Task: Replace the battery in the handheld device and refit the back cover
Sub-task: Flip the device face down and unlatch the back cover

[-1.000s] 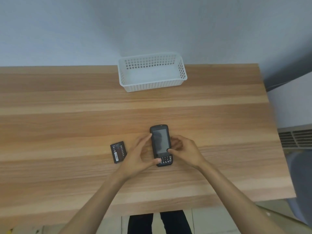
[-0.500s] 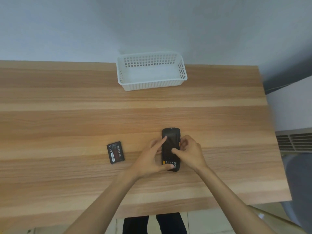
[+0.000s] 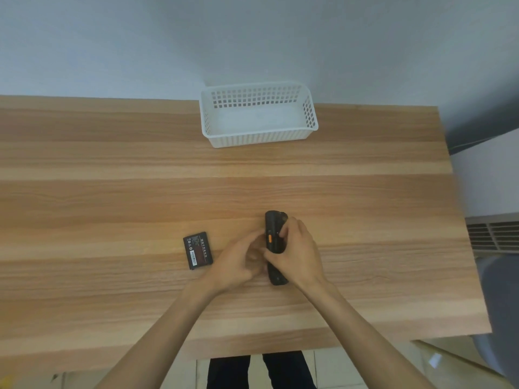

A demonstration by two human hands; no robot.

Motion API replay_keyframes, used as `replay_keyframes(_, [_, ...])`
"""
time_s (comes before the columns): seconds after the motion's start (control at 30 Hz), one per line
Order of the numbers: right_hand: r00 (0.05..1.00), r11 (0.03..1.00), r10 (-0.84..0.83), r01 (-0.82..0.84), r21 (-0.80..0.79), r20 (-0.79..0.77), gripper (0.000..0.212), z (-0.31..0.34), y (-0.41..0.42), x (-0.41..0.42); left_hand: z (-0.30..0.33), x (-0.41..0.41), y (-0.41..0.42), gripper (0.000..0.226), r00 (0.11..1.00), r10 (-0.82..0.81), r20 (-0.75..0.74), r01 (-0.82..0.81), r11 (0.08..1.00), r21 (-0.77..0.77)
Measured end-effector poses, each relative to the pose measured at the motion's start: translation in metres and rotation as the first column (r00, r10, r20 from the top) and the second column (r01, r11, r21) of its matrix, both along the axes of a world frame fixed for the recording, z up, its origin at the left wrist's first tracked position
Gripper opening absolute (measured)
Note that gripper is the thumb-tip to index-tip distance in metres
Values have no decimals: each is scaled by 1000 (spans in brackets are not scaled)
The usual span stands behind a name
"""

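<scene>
A black handheld device (image 3: pixel 273 234) stands on its long edge on the wooden table (image 3: pixel 112 192), its side with an orange button facing up. My right hand (image 3: pixel 297 252) wraps over it from the right, fingers across its back. From the left, my left hand (image 3: pixel 238 261) holds its lower part with the fingertips. A loose black battery (image 3: pixel 197 250) with a dark red label lies flat on the table, a short way left of my left hand.
A white perforated plastic basket (image 3: pixel 258 136) stands at the table's far edge against the wall. The table's right edge runs near a grey vent (image 3: pixel 494 234), and a grey chair (image 3: pixel 502 304) sits at the lower right.
The device lay screen up a second ago; both hands have turned it onto its side, so the orange side button now faces up. The battery has stayed put.
</scene>
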State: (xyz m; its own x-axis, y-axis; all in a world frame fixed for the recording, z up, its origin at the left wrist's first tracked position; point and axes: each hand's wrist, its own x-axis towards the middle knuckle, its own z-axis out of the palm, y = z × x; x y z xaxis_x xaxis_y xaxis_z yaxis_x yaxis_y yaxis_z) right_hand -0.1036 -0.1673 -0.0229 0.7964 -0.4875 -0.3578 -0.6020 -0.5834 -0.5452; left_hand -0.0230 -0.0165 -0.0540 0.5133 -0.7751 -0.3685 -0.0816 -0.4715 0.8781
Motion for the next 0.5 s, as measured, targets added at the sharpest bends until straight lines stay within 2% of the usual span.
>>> replay_keyframes(0.17, [999, 999, 39, -39, -33, -1, 45, -11, 9, 5, -4, 6, 12, 69, 998, 59, -18, -58, 998, 35])
replay_keyframes(0.27, [998, 999, 41, -42, 29, 54, 41, -17, 4, 0, -7, 5, 11, 59, 995, 104, 0, -104, 993, 53])
replay_keyframes(0.33, [994, 996, 22, -31, 82, 108, 39, -20, -4, -5, -9, 4, 9, 54, 993, 113, 25, -115, 992, 50])
replay_keyframes(0.5, [986, 997, -46, 36, 63, 161, 37, -22, -32, -16, -8, 4, 6, 45, 987, 151, 63, -153, 988, 35])
